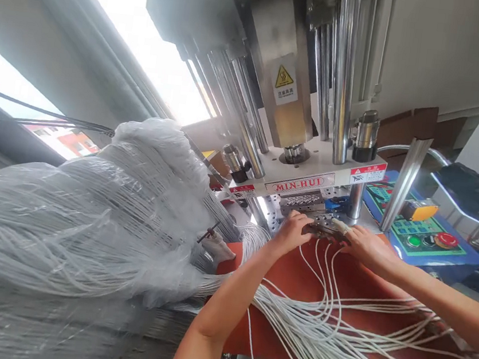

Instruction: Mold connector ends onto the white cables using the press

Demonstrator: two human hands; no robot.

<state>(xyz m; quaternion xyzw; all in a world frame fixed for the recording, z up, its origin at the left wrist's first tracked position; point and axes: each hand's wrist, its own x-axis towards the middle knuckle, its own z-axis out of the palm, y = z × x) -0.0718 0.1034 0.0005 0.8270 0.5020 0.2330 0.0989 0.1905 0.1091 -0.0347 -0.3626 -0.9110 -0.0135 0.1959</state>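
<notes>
A dark metal mould plate [323, 230] is held between my two hands at the front of the press. My left hand [294, 233] has its fingers closed round the left end. On the right end, my right hand [364, 246] grips with a pale covering on one fingertip. Several white cables [327, 273] hang from the plate's near side and curve down into a large bundle of white cables [314, 320]. The cables lie across a red-brown work surface [242, 338]. Behind the plate is the press's lower metal tooling [300, 201], partly hidden by my hands.
The injection press [309, 179] stands straight ahead, with upright steel columns and a nozzle above the tooling. To its right is a blue control box [432, 236] with a red stop button [447, 240]. Plastic-wrapped cables [87, 225] fill the left side.
</notes>
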